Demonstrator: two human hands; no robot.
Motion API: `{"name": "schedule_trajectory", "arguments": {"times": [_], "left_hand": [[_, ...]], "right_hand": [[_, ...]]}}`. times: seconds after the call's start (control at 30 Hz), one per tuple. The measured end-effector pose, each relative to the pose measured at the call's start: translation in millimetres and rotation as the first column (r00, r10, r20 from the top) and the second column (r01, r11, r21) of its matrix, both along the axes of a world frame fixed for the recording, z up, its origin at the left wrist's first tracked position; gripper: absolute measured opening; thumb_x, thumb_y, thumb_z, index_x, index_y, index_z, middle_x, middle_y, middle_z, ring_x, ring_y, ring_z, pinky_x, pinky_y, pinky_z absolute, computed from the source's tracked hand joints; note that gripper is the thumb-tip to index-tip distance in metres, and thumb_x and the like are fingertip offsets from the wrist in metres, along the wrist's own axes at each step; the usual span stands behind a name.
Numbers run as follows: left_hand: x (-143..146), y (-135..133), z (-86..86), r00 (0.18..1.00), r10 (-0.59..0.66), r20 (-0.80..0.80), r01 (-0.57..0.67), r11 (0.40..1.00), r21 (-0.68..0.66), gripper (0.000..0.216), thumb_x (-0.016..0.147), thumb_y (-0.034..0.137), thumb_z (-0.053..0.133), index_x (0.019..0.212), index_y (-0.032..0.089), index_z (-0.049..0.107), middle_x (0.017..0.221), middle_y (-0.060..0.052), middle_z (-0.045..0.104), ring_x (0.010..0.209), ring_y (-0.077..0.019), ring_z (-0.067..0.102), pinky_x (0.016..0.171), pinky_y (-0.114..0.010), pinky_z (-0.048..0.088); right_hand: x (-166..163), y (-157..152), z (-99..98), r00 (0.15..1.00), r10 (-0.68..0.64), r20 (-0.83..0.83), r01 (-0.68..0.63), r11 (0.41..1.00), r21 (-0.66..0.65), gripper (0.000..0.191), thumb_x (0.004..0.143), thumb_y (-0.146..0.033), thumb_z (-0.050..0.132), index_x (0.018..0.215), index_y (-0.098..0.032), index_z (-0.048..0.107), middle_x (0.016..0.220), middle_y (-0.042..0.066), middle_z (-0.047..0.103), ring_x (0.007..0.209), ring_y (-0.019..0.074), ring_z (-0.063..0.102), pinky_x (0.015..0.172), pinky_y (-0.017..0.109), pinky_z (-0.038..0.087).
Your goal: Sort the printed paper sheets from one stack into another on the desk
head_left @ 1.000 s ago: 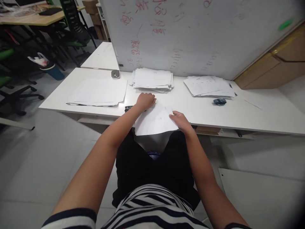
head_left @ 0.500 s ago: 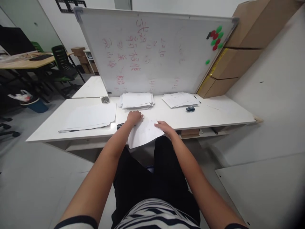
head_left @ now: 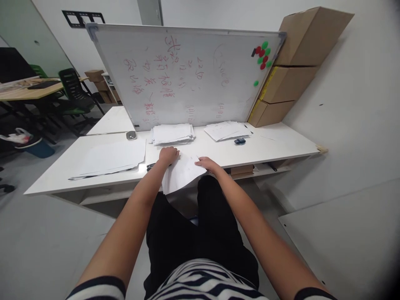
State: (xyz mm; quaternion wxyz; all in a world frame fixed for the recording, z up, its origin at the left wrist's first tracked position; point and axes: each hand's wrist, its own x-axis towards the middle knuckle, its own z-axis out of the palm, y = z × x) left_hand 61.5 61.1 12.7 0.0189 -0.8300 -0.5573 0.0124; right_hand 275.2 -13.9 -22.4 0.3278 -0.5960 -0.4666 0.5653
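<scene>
A white sheet of paper (head_left: 181,174) is held between my two hands at the front edge of the white desk (head_left: 215,153); its lower part hangs past the edge. My left hand (head_left: 169,155) is closed on its upper left corner, fingers curled. On the right side, my right hand (head_left: 207,163) pinches the sheet between thumb and fingers. A dark object (head_left: 150,166) lies partly hidden beside my left wrist. Behind the hands are two paper stacks, one on the left (head_left: 172,133) and one on the right (head_left: 227,131).
Large white sheets (head_left: 108,158) lie at the desk's left, near a small silver-grey object (head_left: 131,135). A dark blue object (head_left: 240,141) sits before the right stack. A whiteboard (head_left: 200,75) stands along the back, with cardboard boxes (head_left: 300,39) stacked at its right.
The view has shifted, so the scene sits somewhat further left. Both hands keep their hold on the sheet, which bends slightly more at its lower edge.
</scene>
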Motion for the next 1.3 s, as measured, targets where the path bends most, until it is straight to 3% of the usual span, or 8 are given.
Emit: {"name": "schedule_trajectory", "arguments": {"times": [0.27, 0.47, 0.77, 0.9, 1.0, 1.13, 1.2, 1.3], "left_hand": [[-2, -1, -2.5, 0.998, 0.019, 0.053, -0.020, 1.000, 0.005, 0.055, 0.093, 0.045, 0.022, 0.101, 0.017, 0.068, 0.102, -0.016, 0.068, 0.092, -0.0284, 0.062, 0.075, -0.037, 0.041], [-2, 0, -8.6, 0.992, 0.039, 0.117, -0.040, 0.999, 0.005, 0.055, 0.093, 0.044, 0.022, 0.100, 0.015, 0.067, 0.100, -0.016, 0.066, 0.093, -0.0289, 0.061, 0.077, -0.038, 0.040], [-5, 8, -18.0, 0.976, 0.109, 0.186, -0.112, 0.994, 0.008, 0.050, 0.094, 0.043, 0.024, 0.094, 0.017, 0.067, 0.094, -0.014, 0.065, 0.090, -0.0268, 0.060, 0.073, -0.035, 0.038], [-5, 7, -15.4, 0.937, 0.142, 0.320, -0.154, 0.988, 0.014, 0.045, 0.092, 0.044, 0.032, 0.080, 0.017, 0.065, 0.083, -0.012, 0.065, 0.084, -0.0257, 0.059, 0.070, -0.034, 0.037], [-10, 4, -2.2, 0.912, 0.176, 0.371, -0.210, 0.976, 0.053, 0.046, 0.093, 0.046, 0.031, 0.077, 0.018, 0.064, 0.082, -0.011, 0.066, 0.082, -0.0238, 0.058, 0.068, -0.032, 0.036], [-29, -3, 17.7, 0.780, 0.210, 0.589, -0.327, 0.940, 0.099, 0.060, 0.096, 0.051, 0.016, 0.083, 0.019, 0.065, 0.088, -0.008, 0.068, 0.086, -0.0204, 0.059, 0.071, -0.030, 0.038], [-44, -10, 19.7, 0.714, 0.177, 0.678, -0.287, 0.957, 0.052, 0.063, 0.095, 0.056, 0.015, 0.087, 0.020, 0.066, 0.090, -0.006, 0.069, 0.087, -0.0185, 0.060, 0.073, -0.029, 0.039], [-69, -30, 7.9, 0.702, 0.187, 0.687, -0.203, 0.977, -0.058, 0.062, 0.093, 0.060, 0.019, 0.091, 0.020, 0.066, 0.091, -0.004, 0.070, 0.087, -0.0176, 0.061, 0.076, -0.029, 0.041]], "right_hand": [[1, 12, 9.9, 0.994, 0.094, -0.064, -0.102, 0.985, -0.142, 0.014, 0.070, -0.014, 0.072, 0.077, -0.015, 0.060, 0.059, 0.001, 0.064, 0.054, 0.0150, 0.057, 0.053, 0.027, 0.046], [5, 18, 12.2, 0.984, 0.167, -0.066, -0.177, 0.964, -0.198, 0.024, 0.066, -0.019, 0.079, 0.077, -0.016, 0.057, 0.064, 0.001, 0.064, 0.055, 0.0141, 0.058, 0.053, 0.026, 0.047], [13, 26, -1.1, 0.971, 0.212, -0.106, -0.231, 0.947, -0.225, 0.028, 0.068, -0.026, 0.080, 0.080, -0.018, 0.057, 0.059, 0.000, 0.063, 0.060, 0.0154, 0.060, 0.059, 0.027, 0.051], [13, 26, 0.1, 0.977, 0.200, -0.071, -0.212, 0.945, -0.249, 0.027, 0.069, -0.025, 0.079, 0.081, -0.018, 0.056, 0.063, -0.001, 0.064, 0.062, 0.0139, 0.062, 0.059, 0.024, 0.051], [10, 24, 5.6, 0.975, 0.213, -0.068, -0.223, 0.945, -0.239, 0.023, 0.072, -0.022, 0.076, 0.079, -0.018, 0.055, 0.065, -0.001, 0.065, 0.061, 0.0136, 0.062, 0.056, 0.023, 0.051], [9, 23, 8.4, 0.969, 0.233, -0.084, -0.246, 0.941, -0.230, 0.021, 0.073, -0.021, 0.075, 0.079, -0.017, 0.056, 0.067, 0.001, 0.066, 0.062, 0.0148, 0.064, 0.056, 0.024, 0.052], [9, 22, 6.7, 0.967, 0.231, -0.105, -0.249, 0.944, -0.215, 0.019, 0.073, -0.019, 0.075, 0.081, -0.016, 0.058, 0.072, 0.003, 0.068, 0.066, 0.0160, 0.065, 0.059, 0.025, 0.054], [8, 15, 2.9, 0.973, 0.191, -0.128, -0.210, 0.965, -0.156, 0.016, 0.076, -0.020, 0.072, 0.085, -0.014, 0.061, 0.079, 0.006, 0.071, 0.071, 0.0171, 0.067, 0.064, 0.026, 0.055]]}}
